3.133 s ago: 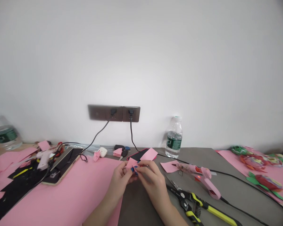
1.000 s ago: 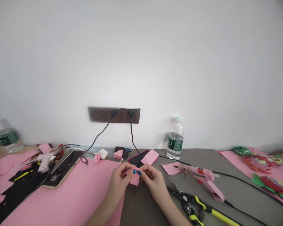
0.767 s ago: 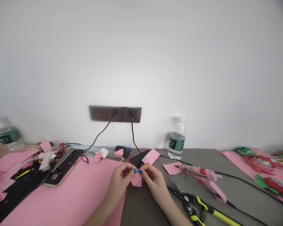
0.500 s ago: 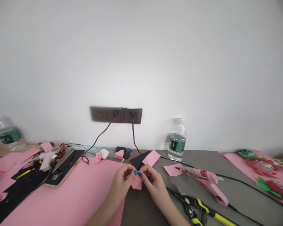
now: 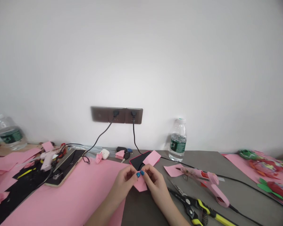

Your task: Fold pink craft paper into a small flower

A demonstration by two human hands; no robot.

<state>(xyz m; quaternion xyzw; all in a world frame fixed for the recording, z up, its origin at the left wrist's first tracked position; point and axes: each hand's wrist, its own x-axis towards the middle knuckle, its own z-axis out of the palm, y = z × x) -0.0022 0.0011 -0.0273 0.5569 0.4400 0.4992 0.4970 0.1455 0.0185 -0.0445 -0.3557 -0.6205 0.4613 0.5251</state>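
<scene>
Pink paper piece (image 5: 141,186): between the two hands, above the grey desk (image 5: 139,208); take it as the clock's centre, with the wall at 12.
Left hand (image 5: 125,184): at 9 o'clock, thumb and fingers pinching the piece's upper edge.
Right hand (image 5: 156,183): at 3 o'clock, pinching that same edge, its thumb just beside the other.
Blue thumbnails: almost meeting at 12 o'clock on the paper; what the fingertips do behind it is hidden.
Loose flap: hangs toward 6 o'clock, unheld; the work in hand looks like pinching or creasing. Best to leave this part free so it does not crumple.
Pressure: light and even from both thumbs seems right, since thin paper would probably dent or tear under a hard pull.
Crease: probably neatest if one hand anchors while the other presses outward in small moves.
Pink glue gun (image 5: 211,179): at 3 o'clock, nozzle pointing toward 9; wrists and paper are better kept off that tip.
Loose pink slip (image 5: 171,170): at 2 o'clock, by the nozzle; whether they touch, I cannot tell.
Yellow-and-black pliers (image 5: 188,201): at 4 o'clock, near the right forearm, so elbow movements want to stay small.
Large pink sheet (image 5: 73,191): at 9 o'clock, partly under the left forearm.
</scene>
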